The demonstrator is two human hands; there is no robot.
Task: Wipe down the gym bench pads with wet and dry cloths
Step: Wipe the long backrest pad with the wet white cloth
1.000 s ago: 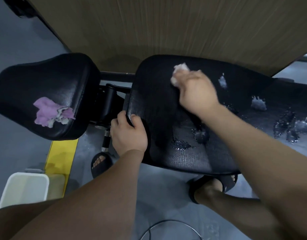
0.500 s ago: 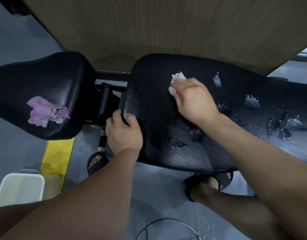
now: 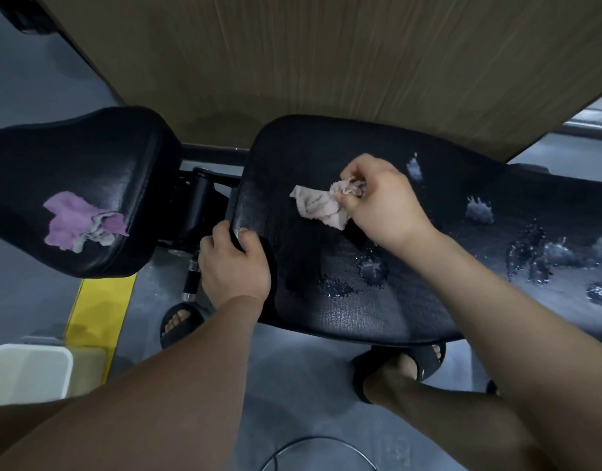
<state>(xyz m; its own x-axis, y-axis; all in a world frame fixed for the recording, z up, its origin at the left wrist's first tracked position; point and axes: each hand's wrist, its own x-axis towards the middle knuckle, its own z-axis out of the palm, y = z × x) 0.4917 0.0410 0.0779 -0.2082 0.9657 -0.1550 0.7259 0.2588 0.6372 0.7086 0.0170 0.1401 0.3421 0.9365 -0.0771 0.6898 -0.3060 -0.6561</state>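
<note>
Head view. Pinching the bunched end of a pale cloth (image 3: 321,205) with the right hand (image 3: 381,202), fingers curled tight around it, loose end trailing left and lying on the long back pad (image 3: 292,154). Reaching in from the lower right, forearm extended, back of the hand facing up. Gripping the pad's near left corner with the left hand (image 3: 233,266), thumb on the top surface, fingers curling over the end edge, arm coming straight up from below. Showing water puddles (image 3: 372,270) on the pad below the right hand, more toward the far right end. Leaving a purple cloth (image 3: 78,220) crumpled on the separate seat pad (image 3: 72,147), well apart on the left. Showing a white bin (image 3: 27,372) on the floor, lower left.
</note>
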